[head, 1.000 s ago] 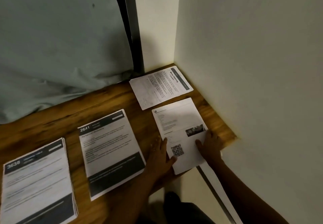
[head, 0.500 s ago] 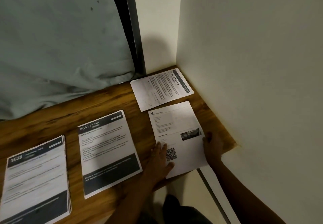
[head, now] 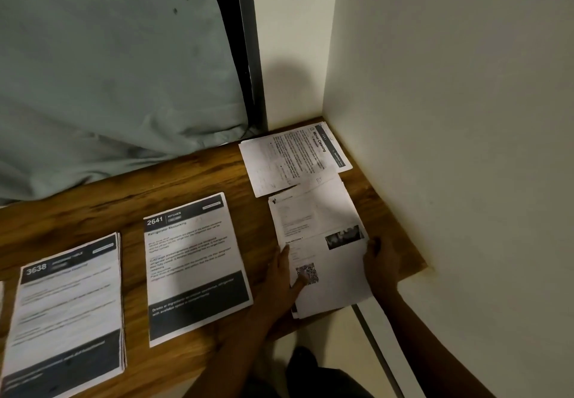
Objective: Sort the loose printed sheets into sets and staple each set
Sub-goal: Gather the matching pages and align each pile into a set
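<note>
Several sets of printed sheets lie on the wooden table (head: 198, 180). A set headed 3638 (head: 66, 313) is at the left, and a set headed 2641 (head: 194, 268) sits in the middle. A Mirror Cleaning set (head: 292, 158) lies sideways in the far right corner. In front of it is a stack with a QR code and a small photo (head: 323, 242), its near end hanging over the table edge. My left hand (head: 285, 276) rests on this stack's left edge, thumb on the QR code. My right hand (head: 380, 258) holds its right edge. No stapler is in view.
A cream wall (head: 450, 118) closes off the right side and back corner. A grey-green cloth (head: 108, 71) hangs behind the table beside a dark frame (head: 248, 56). Pale floor (head: 329, 335) shows below the table's near edge.
The QR-code stack has slid a little farther onto the table, toward the Mirror Cleaning set. My right hand moved from on top of the sheet to its right edge.
</note>
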Tool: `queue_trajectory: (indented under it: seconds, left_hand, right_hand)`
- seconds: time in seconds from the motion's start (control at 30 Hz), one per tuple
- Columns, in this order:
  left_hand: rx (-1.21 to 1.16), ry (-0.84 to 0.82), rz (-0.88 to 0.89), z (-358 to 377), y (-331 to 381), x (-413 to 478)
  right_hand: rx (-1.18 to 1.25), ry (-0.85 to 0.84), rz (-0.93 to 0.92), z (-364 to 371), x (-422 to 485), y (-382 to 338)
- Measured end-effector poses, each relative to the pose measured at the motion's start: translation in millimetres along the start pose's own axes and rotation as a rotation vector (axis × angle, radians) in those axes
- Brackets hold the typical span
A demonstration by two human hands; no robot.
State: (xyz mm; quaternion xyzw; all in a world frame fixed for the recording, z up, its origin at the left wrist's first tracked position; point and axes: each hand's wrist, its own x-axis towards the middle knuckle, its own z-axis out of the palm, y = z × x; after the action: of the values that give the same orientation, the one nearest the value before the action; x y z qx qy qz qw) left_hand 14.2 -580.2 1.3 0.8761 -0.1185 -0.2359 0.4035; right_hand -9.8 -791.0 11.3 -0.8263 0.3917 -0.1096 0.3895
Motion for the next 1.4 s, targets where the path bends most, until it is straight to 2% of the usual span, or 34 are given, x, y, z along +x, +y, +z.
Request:
queue_trajectory:
  seconds: [0.17, 0.3, 0.4, 0.47, 0.57, 0.67, 0.77, 0.83, 0.93, 1.03, 1.4]
  left_hand:
    - [-0.187, 0.225, 0.013, -7.6, -3.7, 2.1]
    - [-0.036, 0.506, 0.065, -15.3, -14.2, 3.9]
    - [0.09, 0.58, 0.091, -22.2, -18.6, 1.1]
    - [0.225, 0.517, 0.119, -23.6, -24.2, -0.4]
    - [0.435, 0.273, 0.127, -23.2, -28.3, -4.0]
    - [0.641, 0.038, 0.044, -18.7, -33.8, -6.7]
    - [0.68, -0.06, -0.04, -14.5, -36.9, -7.9]
    - [0.683, -0.085, -0.062, -14.3, -35.3, -9.8]
    - [0.687, -0.081, -0.052, -15.5, -32.4, -12.0]
    - [0.682, -0.089, -0.05, -14.7, -31.1, -11.3]
    - [0.681, -0.09, -0.058, -8.7, -26.5, -8.0]
  right_hand:
    - [0.031, -0.124, -0.012, 3.5, -5.0, -9.5]
    - [0.105, -0.19, -0.009, 15.8, -12.1, -16.6]
    - [0.142, -0.231, -0.026, 27.1, -23.4, -25.7]
    - [0.137, -0.258, -0.024, 35.7, -30.3, -31.3]
    - [0.096, -0.292, -0.019, 46.4, -37.1, -34.2]
    - [0.032, -0.342, -0.049, 51.0, -40.7, -29.0]
    - [-0.136, -0.315, -0.145, 46.9, -37.1, -20.4]
    - [-0.288, -0.211, -0.157, 39.4, -30.8, -14.7]
    - [-0.413, -0.128, -0.001, 26.3, -20.6, -3.2]
    - [-0.425, -0.139, 0.122, 16.8, -10.3, 7.1]
    - [-0.296, -0.153, 0.18, 14.0, 9.2, 13.3]
